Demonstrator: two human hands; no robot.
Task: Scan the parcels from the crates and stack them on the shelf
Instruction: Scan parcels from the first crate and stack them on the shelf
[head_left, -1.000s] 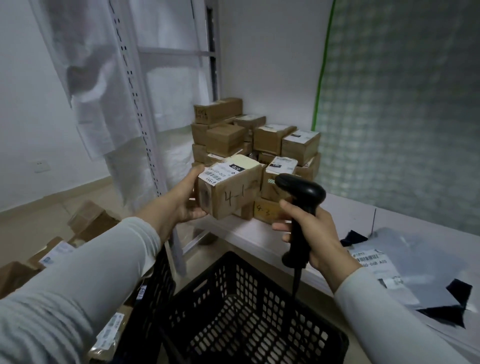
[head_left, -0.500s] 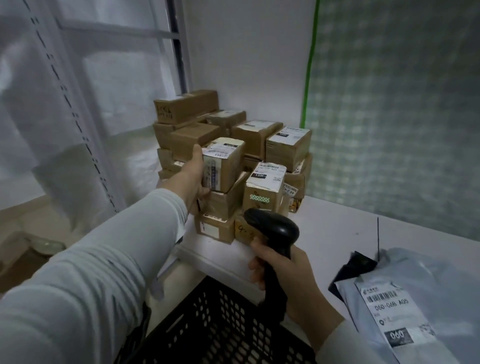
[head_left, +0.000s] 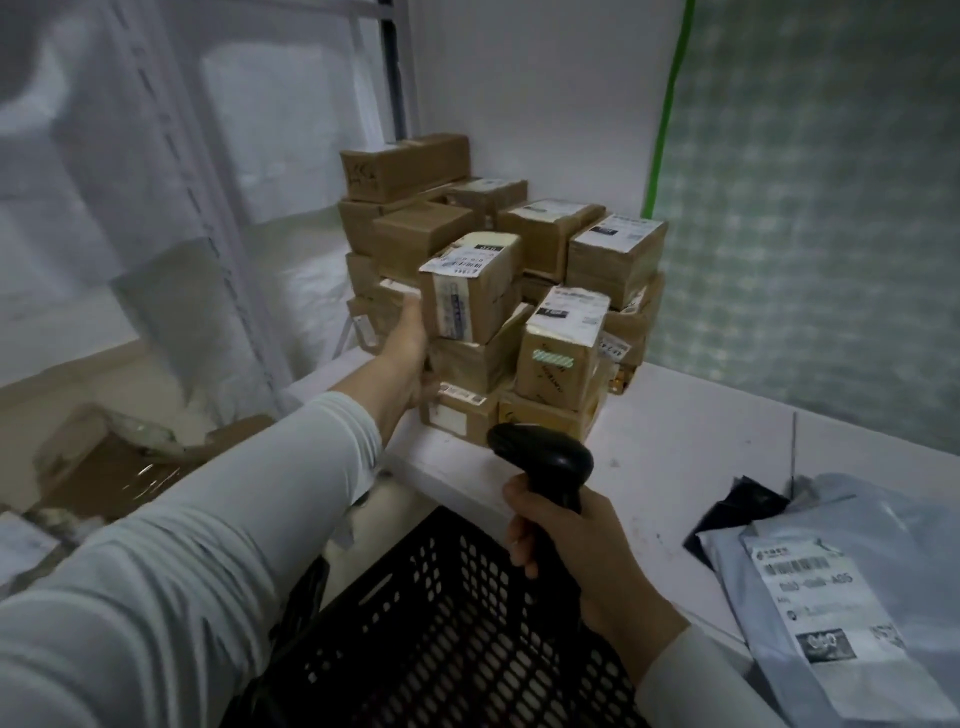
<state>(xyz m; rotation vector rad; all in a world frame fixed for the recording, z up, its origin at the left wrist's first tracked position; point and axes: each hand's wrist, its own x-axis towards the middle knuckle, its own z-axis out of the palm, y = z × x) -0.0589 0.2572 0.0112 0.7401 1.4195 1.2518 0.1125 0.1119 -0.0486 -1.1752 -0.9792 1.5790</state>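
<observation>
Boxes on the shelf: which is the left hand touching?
The tall box topping the front-left stack, labelled on top and near face; the left hand touches its left side.

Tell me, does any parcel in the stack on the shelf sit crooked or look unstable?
Yes. The labelled parcel at the left hand sits tilted at the front, on a box whose top slopes. The tall box beside it also leans.

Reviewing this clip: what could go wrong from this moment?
The top parcel sits skewed on a tilted box, left hand at its side; it may slide off on release. The stack stands near the shelf edge above the crate; a nudge from the scanner might topple boxes.
</observation>
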